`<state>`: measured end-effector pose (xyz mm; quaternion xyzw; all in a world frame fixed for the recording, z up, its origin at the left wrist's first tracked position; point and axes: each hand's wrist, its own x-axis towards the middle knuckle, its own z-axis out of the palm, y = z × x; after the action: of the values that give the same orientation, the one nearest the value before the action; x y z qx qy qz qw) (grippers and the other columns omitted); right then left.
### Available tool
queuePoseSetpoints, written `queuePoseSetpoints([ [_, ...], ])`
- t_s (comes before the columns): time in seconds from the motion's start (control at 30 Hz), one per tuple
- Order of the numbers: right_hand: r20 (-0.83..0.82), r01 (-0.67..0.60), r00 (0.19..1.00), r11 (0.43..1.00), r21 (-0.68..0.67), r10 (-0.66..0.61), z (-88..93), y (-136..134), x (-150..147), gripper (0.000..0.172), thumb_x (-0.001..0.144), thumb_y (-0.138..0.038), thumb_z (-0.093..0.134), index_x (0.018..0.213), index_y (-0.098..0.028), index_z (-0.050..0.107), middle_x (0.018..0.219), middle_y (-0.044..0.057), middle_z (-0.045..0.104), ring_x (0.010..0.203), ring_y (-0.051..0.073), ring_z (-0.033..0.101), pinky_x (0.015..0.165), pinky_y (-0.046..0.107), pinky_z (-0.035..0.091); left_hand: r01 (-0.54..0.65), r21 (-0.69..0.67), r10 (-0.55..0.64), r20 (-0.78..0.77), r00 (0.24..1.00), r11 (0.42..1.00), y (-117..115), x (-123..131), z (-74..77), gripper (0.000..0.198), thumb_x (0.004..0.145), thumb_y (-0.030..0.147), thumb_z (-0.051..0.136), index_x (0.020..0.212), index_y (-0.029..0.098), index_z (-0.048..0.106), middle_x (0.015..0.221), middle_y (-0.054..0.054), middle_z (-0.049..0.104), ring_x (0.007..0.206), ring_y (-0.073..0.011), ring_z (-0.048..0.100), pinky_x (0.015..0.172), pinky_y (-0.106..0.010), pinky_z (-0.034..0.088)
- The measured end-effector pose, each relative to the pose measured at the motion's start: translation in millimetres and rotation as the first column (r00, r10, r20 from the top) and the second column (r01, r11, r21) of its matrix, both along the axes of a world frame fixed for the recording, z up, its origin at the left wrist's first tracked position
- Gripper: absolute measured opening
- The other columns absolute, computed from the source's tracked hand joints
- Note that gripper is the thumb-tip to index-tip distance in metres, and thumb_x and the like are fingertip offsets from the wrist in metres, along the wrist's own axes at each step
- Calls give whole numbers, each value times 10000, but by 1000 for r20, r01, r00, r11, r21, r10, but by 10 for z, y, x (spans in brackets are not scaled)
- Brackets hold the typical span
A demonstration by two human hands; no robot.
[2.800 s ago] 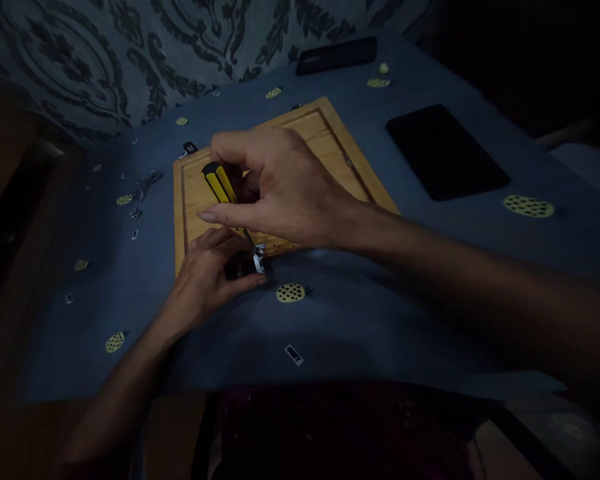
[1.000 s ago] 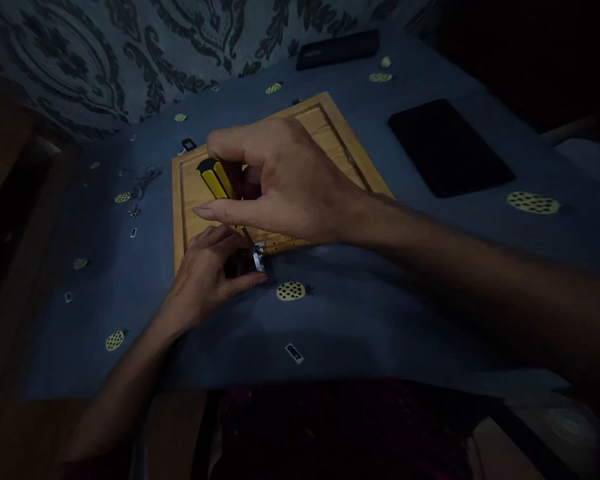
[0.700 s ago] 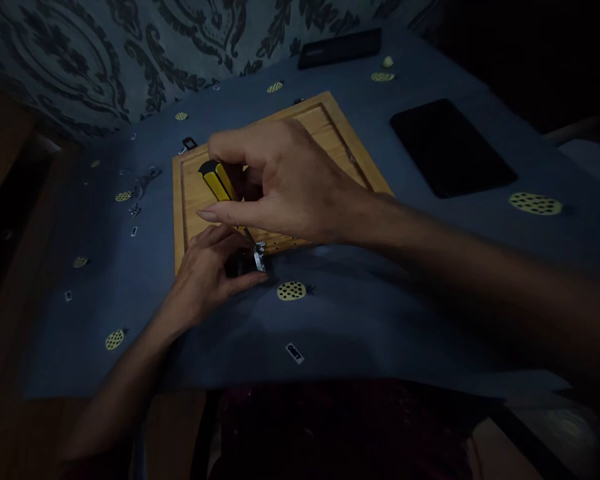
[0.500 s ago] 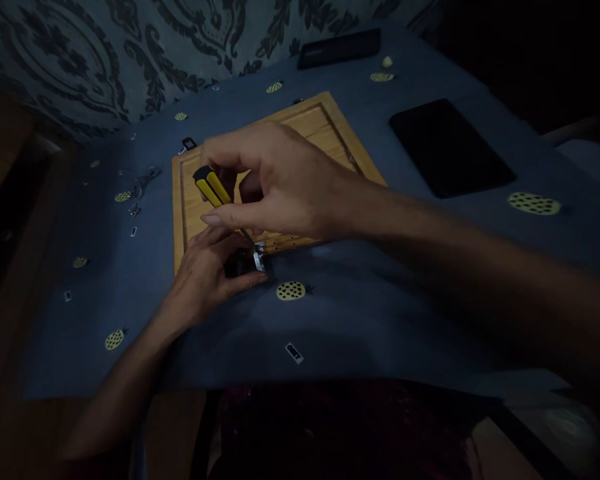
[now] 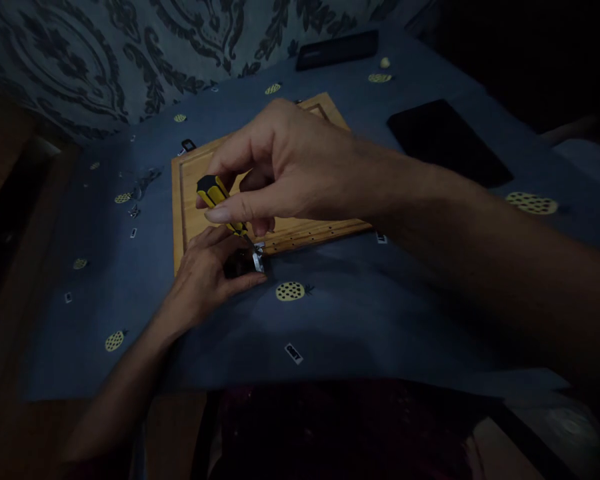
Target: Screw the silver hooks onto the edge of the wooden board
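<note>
My right hand (image 5: 280,173) grips a yellow-and-black screwdriver (image 5: 214,192) between thumb and fingers, its handle tilted to the left. The shaft slants down to a small shiny metal bracket (image 5: 259,261) at the near edge of a wooden board (image 5: 305,238). My left hand (image 5: 205,277) is closed around the bracket, thumb in front and fingers behind, resting against the board's near left corner. Several small dark holes run along that near edge. Where exactly the screwdriver tip meets the metal is too dark to tell.
Blue cloth (image 5: 340,320) with printed pineapples covers the table. To the left lie several small screws (image 5: 134,211) and a clear plastic bag (image 5: 146,181). A black tablet-like slab (image 5: 450,143) is on the right, a dark flat case (image 5: 337,51) at the back by the patterned wall (image 5: 180,40).
My right hand has rotated and its wrist has risen, turning the screwdriver handle, which now leans slightly differently. More of the board's near edge shows. My left hand stays in place.
</note>
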<state>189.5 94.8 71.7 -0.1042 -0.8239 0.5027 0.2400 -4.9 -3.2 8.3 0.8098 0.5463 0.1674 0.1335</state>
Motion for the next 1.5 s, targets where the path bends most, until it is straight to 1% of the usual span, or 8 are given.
queuePoseSetpoints([
  [0.1, -17, 109, 994, 994, 13, -109, -34, -16, -27, 244, 880, -159, 743, 709, -110, 576, 600, -118, 513, 527, -13, 500, 495, 94, 412, -22, -5, 22, 14, 1000, 1000, -1, 2, -9, 395, 842, 524, 779, 1047, 188, 744, 1100, -90, 709, 1071, -313, 658, 963, -478, 538],
  [0.2, -118, 186, 977, 979, 80, -176, -103, -33, -75, 378, 848, -185, 774, 671, -151, 441, 609, -114, 422, 573, 5, 467, 529, 122, 396, -41, -36, 41, 11, 999, 999, -8, 10, -2, 373, 848, 510, 775, 1052, 200, 742, 1120, -81, 710, 1082, -309, 659, 985, -491, 538],
  [0.4, -222, 321, 940, 896, 306, -261, -176, -128, -165, 409, 901, -205, 691, 680, -195, 347, 699, -69, 462, 690, 58, 510, 650, 205, 459, -52, -55, 54, 38, 998, 997, -16, -4, -14, 369, 848, 494, 776, 1074, 205, 735, 1141, -84, 730, 1113, -320, 666, 991, -500, 532],
  [0.6, -400, 485, 852, 798, 357, -338, -116, -152, -190, 420, 946, -248, 671, 693, -221, 338, 655, -83, 384, 637, 61, 425, 628, 213, 418, -67, -66, 69, 22, 997, 996, -13, 5, 4, 411, 847, 560, 755, 1055, 207, 730, 1037, -82, 722, 1027, -304, 666, 926, -488, 539],
  [0.67, -403, 514, 839, 772, 373, -364, -93, -140, -175, 432, 937, -221, 675, 686, -224, 324, 646, -81, 377, 647, 65, 434, 625, 215, 411, -58, -78, 59, 10, 998, 995, -13, 16, 23, 387, 861, 538, 750, 1051, 201, 723, 1049, -79, 718, 1038, -295, 656, 929, -478, 529],
  [0.83, -257, 454, 887, 822, 343, -383, -127, -147, -159, 404, 928, -216, 647, 713, -229, 306, 704, -66, 409, 679, 74, 474, 608, 222, 408, -32, -64, 32, 1, 999, 997, -2, 18, 28, 371, 873, 522, 737, 1067, 207, 730, 1093, -67, 724, 1070, -290, 657, 937, -456, 521],
  [1.2, -283, 402, 906, 851, 339, -316, -236, -122, -213, 359, 909, -158, 593, 724, -229, 295, 721, -61, 407, 693, 77, 444, 729, 249, 470, -53, -75, 52, -11, 999, 996, -3, 23, 27, 349, 857, 481, 762, 1074, 209, 735, 1093, -78, 719, 1083, -310, 659, 933, -465, 529],
  [1.5, -268, 382, 914, 871, 309, -305, -227, -118, -200, 370, 883, -93, 618, 704, -220, 319, 693, -66, 415, 654, 75, 421, 681, 238, 446, -44, -63, 45, 2, 999, 997, -1, 23, 17, 356, 850, 489, 766, 1064, 206, 731, 1109, -82, 719, 1094, -315, 658, 942, -469, 534],
])
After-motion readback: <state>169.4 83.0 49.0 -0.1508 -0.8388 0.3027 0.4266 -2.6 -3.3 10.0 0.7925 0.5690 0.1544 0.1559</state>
